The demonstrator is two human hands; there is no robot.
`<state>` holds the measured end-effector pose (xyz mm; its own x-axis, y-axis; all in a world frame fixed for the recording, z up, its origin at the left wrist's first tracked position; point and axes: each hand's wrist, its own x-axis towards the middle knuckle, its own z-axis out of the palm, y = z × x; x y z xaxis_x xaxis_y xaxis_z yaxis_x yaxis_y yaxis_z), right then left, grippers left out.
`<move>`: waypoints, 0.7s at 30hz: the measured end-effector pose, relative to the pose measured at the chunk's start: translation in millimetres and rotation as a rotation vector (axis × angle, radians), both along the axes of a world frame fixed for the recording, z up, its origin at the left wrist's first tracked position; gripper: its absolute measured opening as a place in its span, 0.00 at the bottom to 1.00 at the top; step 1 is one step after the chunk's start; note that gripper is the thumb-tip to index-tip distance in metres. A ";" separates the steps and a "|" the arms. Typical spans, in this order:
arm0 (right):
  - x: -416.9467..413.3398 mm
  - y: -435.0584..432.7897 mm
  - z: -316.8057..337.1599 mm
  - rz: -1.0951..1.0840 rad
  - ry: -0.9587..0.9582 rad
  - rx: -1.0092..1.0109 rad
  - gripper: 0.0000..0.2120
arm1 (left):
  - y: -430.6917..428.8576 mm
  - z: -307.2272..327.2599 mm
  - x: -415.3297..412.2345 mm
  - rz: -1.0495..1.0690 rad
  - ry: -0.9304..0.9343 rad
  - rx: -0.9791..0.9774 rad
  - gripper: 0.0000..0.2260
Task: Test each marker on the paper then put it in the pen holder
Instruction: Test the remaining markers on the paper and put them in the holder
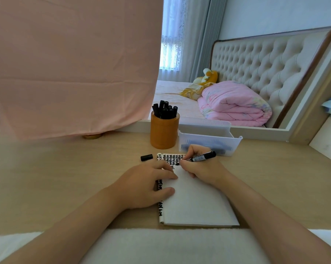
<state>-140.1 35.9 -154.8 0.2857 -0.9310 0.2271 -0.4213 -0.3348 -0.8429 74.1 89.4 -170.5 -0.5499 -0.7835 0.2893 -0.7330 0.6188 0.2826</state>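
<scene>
on the wooden desk (65, 178), the left hand (147, 185) lies flat, fingers together, pinning the notepad (195, 202) so it won't slide. the right hand (200, 164) pinches a black marker (200, 158), tip on the page; its cap (146, 157) waits beside the orange pen holder (164, 132).

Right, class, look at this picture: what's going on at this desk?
A person is testing a black marker. The right hand grips it with the tip on the paper, next to rows of black marks at the top of the page. The left hand presses the paper flat on the desk. The cap lies on the desk just left of the paper's top corner. Behind it, the orange pen holder already holds several black markers.
</scene>
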 end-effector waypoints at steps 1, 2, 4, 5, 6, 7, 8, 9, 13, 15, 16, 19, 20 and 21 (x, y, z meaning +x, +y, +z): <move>0.4 -0.3 -0.8 -0.003 0.014 -0.008 0.10 | -0.2 0.0 0.2 0.002 0.003 0.006 0.20; 0.6 -0.7 -1.7 -0.005 0.027 -0.021 0.11 | -0.5 0.2 0.2 0.004 0.005 0.012 0.19; 0.6 -1.9 -2.7 -0.001 0.036 -0.041 0.11 | -0.7 0.8 0.1 0.008 0.007 0.020 0.20; 0.3 -2.5 -3.0 0.005 0.034 -0.042 0.10 | -0.7 1.3 0.0 0.009 0.005 0.024 0.20; 0.0 -2.8 -3.2 0.007 0.038 -0.043 0.09 | -0.6 1.3 -0.1 0.010 0.001 0.029 0.19; -0.2 -2.9 -3.2 0.008 0.045 -0.045 0.09 | -0.7 1.3 0.0 0.011 0.001 0.034 0.19; -0.3 -2.8 -3.1 0.009 0.053 -0.046 0.09 | -0.5 1.3 0.0 0.012 0.004 0.037 0.19; -0.2 -2.7 -3.1 0.009 0.060 -0.047 0.09 | -0.5 1.5 -0.1 0.013 0.007 0.036 0.19; 0.6 -3.4 -3.0 0.007 0.129 -0.087 0.09 | 0.1 2.1 -0.6 0.019 0.004 0.042 0.19; 1.9 -3.7 -2.8 0.004 0.154 -0.095 0.10 | 0.2 2.3 -0.6 0.022 0.001 0.044 0.19; 2.1 -3.8 -2.8 0.002 0.159 -0.096 0.10 | 0.1 2.2 -0.5 0.022 0.000 0.046 0.19; 1.1 -3.1 -3.3 -0.006 0.157 -0.095 0.11 | 0.4 2.6 -0.5 0.024 0.003 0.055 0.19; 0.6 -2.8 -3.6 -0.008 0.152 -0.101 0.11 | 0.7 2.8 -0.6 0.024 0.005 0.054 0.19; 0.3 -2.6 -3.9 -0.008 0.150 -0.109 0.11 | 0.7 3.2 -0.8 0.024 0.004 0.053 0.19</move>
<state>-139.8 33.3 -158.7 0.3162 -0.9057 0.2823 -0.5425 -0.4167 -0.7294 73.3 90.1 -167.3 -0.5293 -0.8111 0.2490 -0.7464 0.5847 0.3177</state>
